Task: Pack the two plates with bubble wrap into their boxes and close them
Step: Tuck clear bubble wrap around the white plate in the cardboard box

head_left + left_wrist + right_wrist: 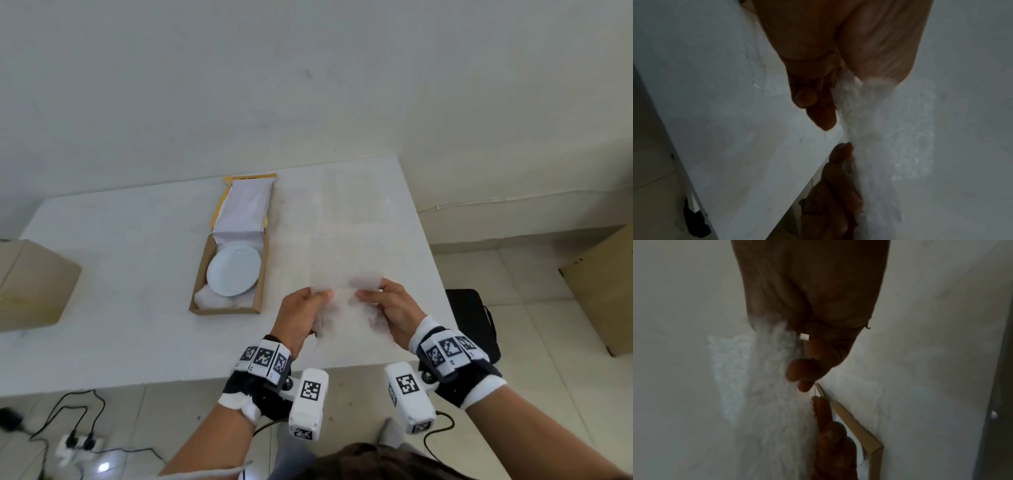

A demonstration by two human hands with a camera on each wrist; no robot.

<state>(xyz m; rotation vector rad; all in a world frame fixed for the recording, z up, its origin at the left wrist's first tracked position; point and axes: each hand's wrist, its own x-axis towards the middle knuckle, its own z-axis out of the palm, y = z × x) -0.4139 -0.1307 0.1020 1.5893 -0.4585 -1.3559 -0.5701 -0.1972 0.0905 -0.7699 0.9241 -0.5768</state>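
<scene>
Pinching the bubble wrap (346, 301) in left hand (301, 317) and right hand (394, 313), with open box (230, 274) and plate (234, 270) lying forward-left, nearer the left.

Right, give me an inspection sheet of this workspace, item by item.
Surface: white table, bare in places.
Job's things: white plate lies in the open cardboard box on padding; sheet of bubble wrap spread to the box's right. Second plate not seen.
Clutter: nothing seen.
Hands: left hand and right hand each pinch the bubble wrap's near edge.
Cables: power strip with black leads on the floor.
Surroundings: cardboard cartons left and right, black bag.
</scene>
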